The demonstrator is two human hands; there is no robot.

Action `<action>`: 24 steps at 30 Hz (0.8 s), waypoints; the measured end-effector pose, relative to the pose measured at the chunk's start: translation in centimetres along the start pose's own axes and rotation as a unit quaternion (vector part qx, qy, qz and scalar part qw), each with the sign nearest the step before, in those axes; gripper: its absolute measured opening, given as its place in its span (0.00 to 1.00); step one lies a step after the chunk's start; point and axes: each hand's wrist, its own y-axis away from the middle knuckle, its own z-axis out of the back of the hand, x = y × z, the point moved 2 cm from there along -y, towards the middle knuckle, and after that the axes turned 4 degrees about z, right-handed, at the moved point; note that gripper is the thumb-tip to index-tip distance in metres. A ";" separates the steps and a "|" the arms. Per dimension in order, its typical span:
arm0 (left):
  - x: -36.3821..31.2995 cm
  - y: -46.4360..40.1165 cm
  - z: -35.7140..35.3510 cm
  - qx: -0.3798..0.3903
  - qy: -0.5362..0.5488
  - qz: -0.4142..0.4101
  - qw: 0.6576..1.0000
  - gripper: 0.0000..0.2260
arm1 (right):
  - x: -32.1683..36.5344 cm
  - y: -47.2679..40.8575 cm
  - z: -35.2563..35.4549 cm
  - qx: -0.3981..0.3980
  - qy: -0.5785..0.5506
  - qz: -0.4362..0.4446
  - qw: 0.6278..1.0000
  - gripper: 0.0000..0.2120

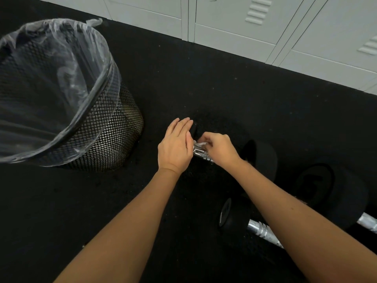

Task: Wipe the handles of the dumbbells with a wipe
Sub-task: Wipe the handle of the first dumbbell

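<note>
Black speckled rubber floor (183,82) lies open between mesh bin (106,139) and lockers (265,27), where the right hand (219,149) pinches a white wipe (201,144) on the dumbbell's knurled chrome handle (201,154), the left hand (176,145) resting flat-fingered on its end.

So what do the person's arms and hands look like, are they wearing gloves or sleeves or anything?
No gloves and no sleeves show. Both forearms are bare all the way to the bottom edge of the picture. The left hand and the right hand are bare too, with no rings, watch or bracelets that can be seen, and no markings on them.
</note>
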 end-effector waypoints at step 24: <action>-0.1 0.1 0.0 -0.005 0.000 0.000 1.000 0.22 | -1.3 4.8 -1.5 -0.064 0.280 0.267 0.920 0.25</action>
